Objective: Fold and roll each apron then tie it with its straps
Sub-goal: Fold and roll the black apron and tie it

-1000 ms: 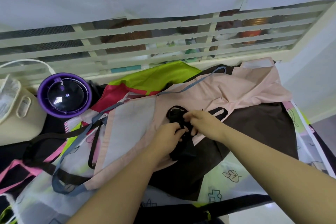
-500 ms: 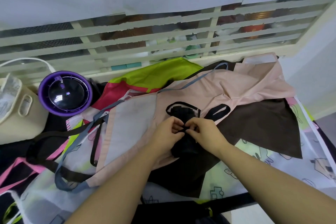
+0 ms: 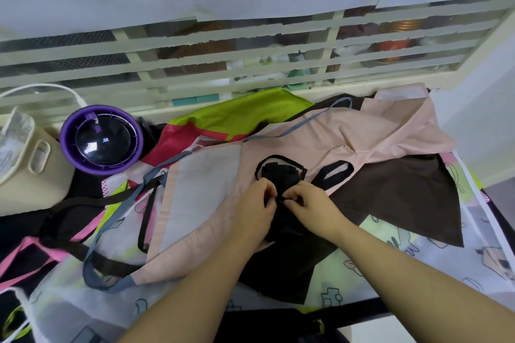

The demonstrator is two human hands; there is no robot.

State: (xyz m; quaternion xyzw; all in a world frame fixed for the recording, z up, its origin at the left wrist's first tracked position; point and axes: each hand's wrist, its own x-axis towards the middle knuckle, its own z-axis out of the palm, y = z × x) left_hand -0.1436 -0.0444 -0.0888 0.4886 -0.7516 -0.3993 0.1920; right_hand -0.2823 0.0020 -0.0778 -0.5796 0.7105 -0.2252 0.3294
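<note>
A rolled black apron [image 3: 281, 175] lies on top of a spread pink apron [image 3: 348, 136] in the middle of the pile. My left hand [image 3: 257, 205] and my right hand [image 3: 310, 203] meet over the roll, each pinching a thin black strap between fingertips and thumb. Loops of the black strap [image 3: 333, 172] lie on the pink cloth to the right and around the roll's far end. The near part of the roll is hidden under my hands.
A dark brown apron [image 3: 404, 198] lies right of my hands. Green-and-red [image 3: 237, 117] and printed white aprons [image 3: 418, 262] surround the pile. A purple round fan [image 3: 101, 139] and a cream container [image 3: 30, 170] stand at the left. A slatted window grille [image 3: 250, 44] runs along the back.
Both hands have drawn closer together on the roll and shifted slightly toward me. The strap loop around the roll's far end has spread open on the pink cloth.
</note>
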